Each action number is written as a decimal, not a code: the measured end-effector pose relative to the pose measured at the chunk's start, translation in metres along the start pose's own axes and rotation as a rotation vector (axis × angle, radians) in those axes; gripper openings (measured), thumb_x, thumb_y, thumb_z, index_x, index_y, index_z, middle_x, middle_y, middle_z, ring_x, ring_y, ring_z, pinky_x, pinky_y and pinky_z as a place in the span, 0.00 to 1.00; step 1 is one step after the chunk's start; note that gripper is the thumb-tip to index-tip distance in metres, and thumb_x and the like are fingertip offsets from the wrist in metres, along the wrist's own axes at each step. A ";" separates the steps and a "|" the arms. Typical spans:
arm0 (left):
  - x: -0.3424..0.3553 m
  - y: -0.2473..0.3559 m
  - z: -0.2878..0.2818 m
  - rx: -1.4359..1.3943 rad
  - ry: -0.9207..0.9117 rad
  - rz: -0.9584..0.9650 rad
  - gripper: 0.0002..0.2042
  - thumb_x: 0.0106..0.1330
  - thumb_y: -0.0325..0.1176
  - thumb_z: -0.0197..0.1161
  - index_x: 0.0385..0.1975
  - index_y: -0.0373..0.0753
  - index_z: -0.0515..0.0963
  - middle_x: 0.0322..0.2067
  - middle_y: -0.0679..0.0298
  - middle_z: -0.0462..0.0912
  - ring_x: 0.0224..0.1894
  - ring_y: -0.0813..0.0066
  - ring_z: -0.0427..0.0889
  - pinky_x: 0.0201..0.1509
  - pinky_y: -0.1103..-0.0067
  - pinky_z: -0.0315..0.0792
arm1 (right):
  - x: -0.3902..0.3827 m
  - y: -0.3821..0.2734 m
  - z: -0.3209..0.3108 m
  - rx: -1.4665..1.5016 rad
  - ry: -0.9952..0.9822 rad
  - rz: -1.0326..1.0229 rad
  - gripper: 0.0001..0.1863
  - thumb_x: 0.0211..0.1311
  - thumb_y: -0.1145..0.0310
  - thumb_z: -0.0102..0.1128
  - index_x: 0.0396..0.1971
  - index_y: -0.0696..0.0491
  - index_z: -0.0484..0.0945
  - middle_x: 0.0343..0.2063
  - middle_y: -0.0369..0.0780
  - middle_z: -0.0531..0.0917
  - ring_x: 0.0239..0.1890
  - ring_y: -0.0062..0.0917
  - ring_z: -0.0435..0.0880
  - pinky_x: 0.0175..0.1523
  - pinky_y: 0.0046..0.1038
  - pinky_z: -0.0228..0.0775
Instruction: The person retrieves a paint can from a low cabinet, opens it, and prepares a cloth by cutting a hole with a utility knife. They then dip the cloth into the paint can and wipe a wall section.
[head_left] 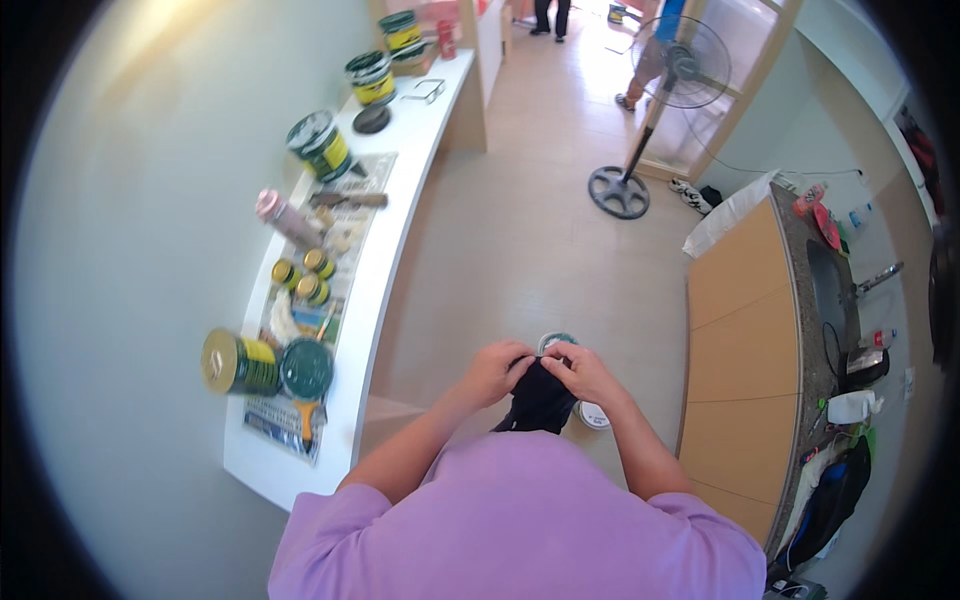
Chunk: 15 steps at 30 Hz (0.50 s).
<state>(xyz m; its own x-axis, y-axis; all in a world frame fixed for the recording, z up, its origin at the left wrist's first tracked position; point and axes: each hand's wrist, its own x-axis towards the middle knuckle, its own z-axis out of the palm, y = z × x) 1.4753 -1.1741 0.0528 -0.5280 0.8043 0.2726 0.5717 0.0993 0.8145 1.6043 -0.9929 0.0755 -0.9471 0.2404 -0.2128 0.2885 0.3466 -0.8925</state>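
Observation:
Both of my hands meet in front of my body. My left hand [497, 370] has its thumb and fingers pinched together, and my right hand [585, 375] is closed in a similar pinch just beside it. Whatever lies between the fingertips is too small or hidden to make out. Directly beneath them is a black cloth-like shape [540, 400]; whether it is held or is my own clothing I cannot tell. Past my fingers a round can [556, 341] with a green rim stands on the floor. A white round lid [594, 415] shows by my right wrist.
A long white counter [405, 235] at left bears green-and-yellow paint cans [320, 147], small jars [313, 290], a paintbrush [307, 420] and newspaper. At right stands a cabinet [740, 360] with a sink [828, 280]. Ahead are a standing fan [682, 65] and two people's legs [552, 18].

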 end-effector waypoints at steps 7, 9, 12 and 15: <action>0.105 -0.034 0.007 -0.162 0.024 -0.225 0.08 0.75 0.31 0.60 0.39 0.33 0.80 0.29 0.55 0.84 0.31 0.69 0.82 0.37 0.72 0.76 | 0.095 0.016 -0.058 0.040 0.055 -0.162 0.14 0.72 0.60 0.61 0.45 0.56 0.84 0.32 0.42 0.87 0.32 0.24 0.81 0.40 0.30 0.74; 0.136 -0.050 0.000 -0.172 -0.004 -0.318 0.08 0.75 0.32 0.60 0.38 0.33 0.80 0.27 0.57 0.84 0.29 0.72 0.81 0.36 0.72 0.75 | 0.129 0.015 -0.076 -0.013 0.045 -0.146 0.15 0.72 0.59 0.60 0.45 0.55 0.84 0.31 0.44 0.86 0.32 0.27 0.83 0.41 0.31 0.75; 0.190 -0.075 -0.012 -0.126 -0.061 -0.295 0.09 0.74 0.34 0.63 0.40 0.33 0.81 0.26 0.57 0.85 0.26 0.75 0.79 0.34 0.74 0.75 | 0.180 0.012 -0.100 -0.066 0.095 -0.131 0.16 0.72 0.56 0.59 0.44 0.54 0.85 0.29 0.47 0.86 0.32 0.33 0.85 0.41 0.33 0.75; 0.249 -0.098 -0.027 -0.056 -0.182 -0.230 0.10 0.73 0.36 0.65 0.42 0.34 0.83 0.26 0.58 0.86 0.27 0.77 0.79 0.34 0.74 0.75 | 0.226 0.005 -0.120 -0.108 0.121 -0.019 0.16 0.72 0.56 0.60 0.43 0.53 0.85 0.29 0.46 0.86 0.32 0.34 0.85 0.41 0.34 0.76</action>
<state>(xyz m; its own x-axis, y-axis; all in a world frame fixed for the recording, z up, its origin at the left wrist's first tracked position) 1.2708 -0.9991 0.0546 -0.5155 0.8567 -0.0148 0.4119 0.2629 0.8725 1.4081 -0.8282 0.0707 -0.9305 0.3379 -0.1415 0.2906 0.4456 -0.8467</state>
